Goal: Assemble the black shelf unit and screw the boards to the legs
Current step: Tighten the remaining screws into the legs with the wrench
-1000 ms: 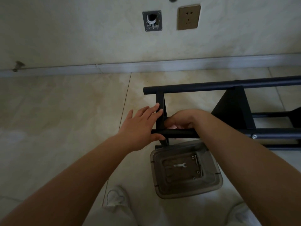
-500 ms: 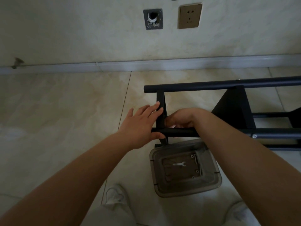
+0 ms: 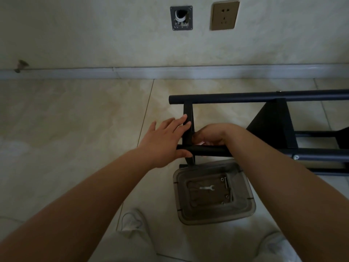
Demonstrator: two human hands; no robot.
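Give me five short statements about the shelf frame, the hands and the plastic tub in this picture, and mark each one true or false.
1. The black shelf frame lies on its side on the tiled floor. True.
2. The left hand holds the small wrench. False: the wrench lies inside the plastic tub.
3. The left hand has straight fingers against the frame's end crosspiece, thumb under the near leg. True.
4. The tub sits against the wall. False: it sits on the floor near the person, just below the near leg.
5. The right hand rests flat on the floor. False: it is curled at the joint of crosspiece and leg; what it holds is hidden.
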